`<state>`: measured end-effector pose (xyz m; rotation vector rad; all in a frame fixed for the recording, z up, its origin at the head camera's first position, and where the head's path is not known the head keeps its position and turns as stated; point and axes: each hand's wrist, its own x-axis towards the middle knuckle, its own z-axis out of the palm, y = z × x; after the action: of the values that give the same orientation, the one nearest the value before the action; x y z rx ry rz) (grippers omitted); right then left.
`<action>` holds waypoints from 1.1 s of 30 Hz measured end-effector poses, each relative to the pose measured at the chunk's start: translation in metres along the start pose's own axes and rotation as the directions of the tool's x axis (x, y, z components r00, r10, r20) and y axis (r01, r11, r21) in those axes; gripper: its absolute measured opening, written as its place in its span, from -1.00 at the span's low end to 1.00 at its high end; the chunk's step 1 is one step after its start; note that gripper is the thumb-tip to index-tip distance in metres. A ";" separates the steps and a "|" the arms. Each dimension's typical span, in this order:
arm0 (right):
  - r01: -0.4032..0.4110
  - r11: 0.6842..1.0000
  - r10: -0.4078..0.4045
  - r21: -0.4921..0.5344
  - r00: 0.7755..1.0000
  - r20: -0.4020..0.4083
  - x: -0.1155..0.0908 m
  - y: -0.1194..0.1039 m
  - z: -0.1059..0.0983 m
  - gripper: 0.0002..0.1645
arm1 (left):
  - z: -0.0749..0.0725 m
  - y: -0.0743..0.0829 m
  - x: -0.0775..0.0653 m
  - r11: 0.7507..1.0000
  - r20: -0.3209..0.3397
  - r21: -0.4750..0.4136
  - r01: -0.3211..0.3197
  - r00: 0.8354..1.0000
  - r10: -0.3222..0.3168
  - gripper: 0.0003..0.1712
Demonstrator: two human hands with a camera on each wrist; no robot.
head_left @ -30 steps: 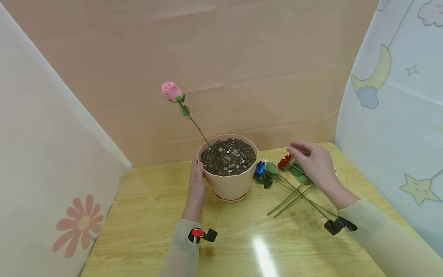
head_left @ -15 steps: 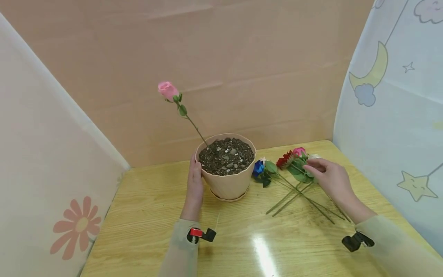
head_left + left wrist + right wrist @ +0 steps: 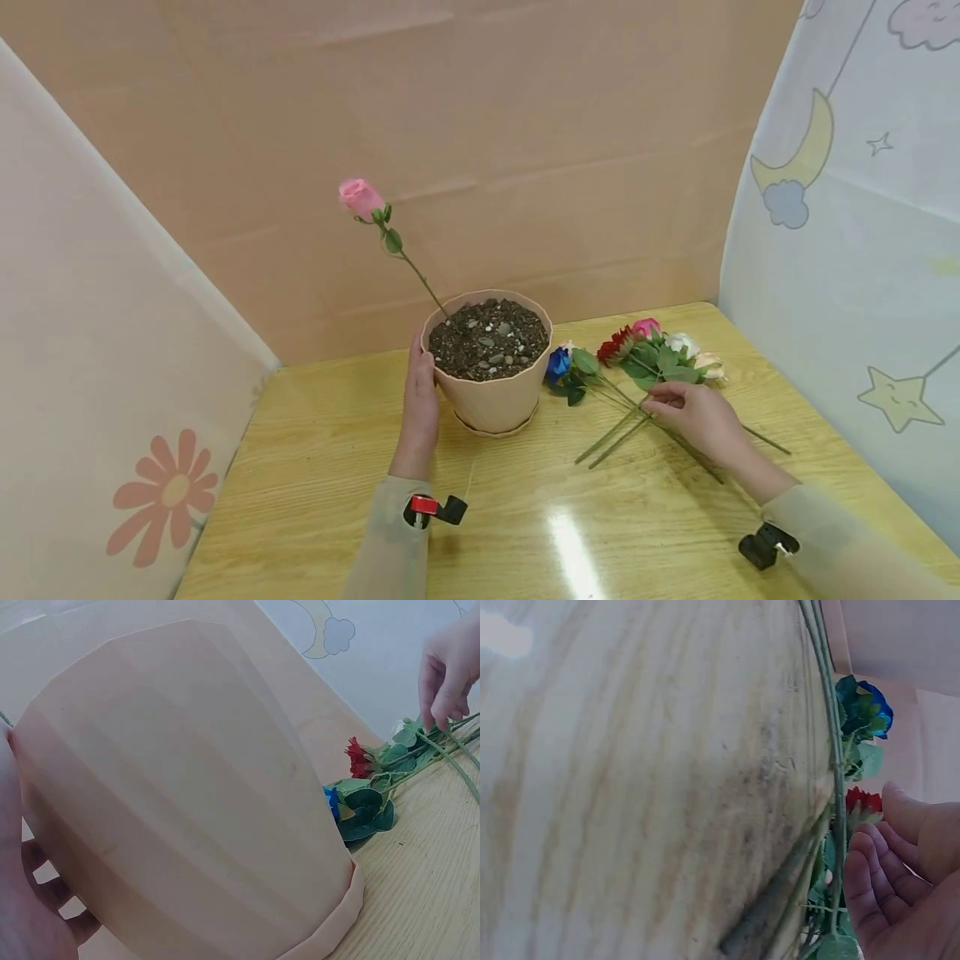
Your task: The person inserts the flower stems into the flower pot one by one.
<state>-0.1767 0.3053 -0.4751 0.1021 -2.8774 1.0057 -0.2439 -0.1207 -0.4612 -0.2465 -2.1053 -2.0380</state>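
A peach flower pot [image 3: 495,404] full of dark soil [image 3: 491,342] stands on its saucer, with one pink rose [image 3: 362,198] leaning left out of the soil. My left hand [image 3: 422,400] rests against the pot's left side, its fingers partly hidden behind the wall [image 3: 187,787] in the left wrist view. To the right, my right hand [image 3: 697,417] is low over crossed flower stems [image 3: 618,437], fingertips at the stems. In the right wrist view its loosely bent fingers [image 3: 877,877] show no stem between them and the thumb.
Artificial flowers lie right of the pot: a blue rose [image 3: 558,365], a red flower [image 3: 615,343], a bright pink one [image 3: 646,328], a white one [image 3: 681,342] and a cream one [image 3: 709,365]. Cloth walls enclose the wooden table [image 3: 337,517] at back and sides.
My right hand has moved from above the red flower, first rightward, then down and toward me to the stems, uncovering the white and cream blooms. The left hand stays on the pot.
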 end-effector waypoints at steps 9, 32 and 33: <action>-0.010 1.000 0.010 0.004 1.000 0.014 0.001 0.006 0.009 -0.50 | 0.001 0.002 -0.001 1.000 -0.010 0.013 0.020 1.000 -0.020 -0.32; -0.122 0.992 0.125 0.035 0.988 -0.086 -0.017 0.016 0.011 -0.51 | 0.001 0.002 -0.002 1.000 -0.001 0.013 -0.003 1.000 0.003 -0.33; -0.130 0.991 0.132 0.031 0.987 -0.087 -0.017 0.016 0.011 -0.52 | 0.001 0.001 -0.002 1.000 -0.001 0.013 -0.002 1.000 0.002 -0.34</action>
<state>-0.1622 0.3117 -0.4954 -0.1290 -2.8222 1.0393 -0.2418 -0.1201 -0.4605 -0.2458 -2.1163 -2.0222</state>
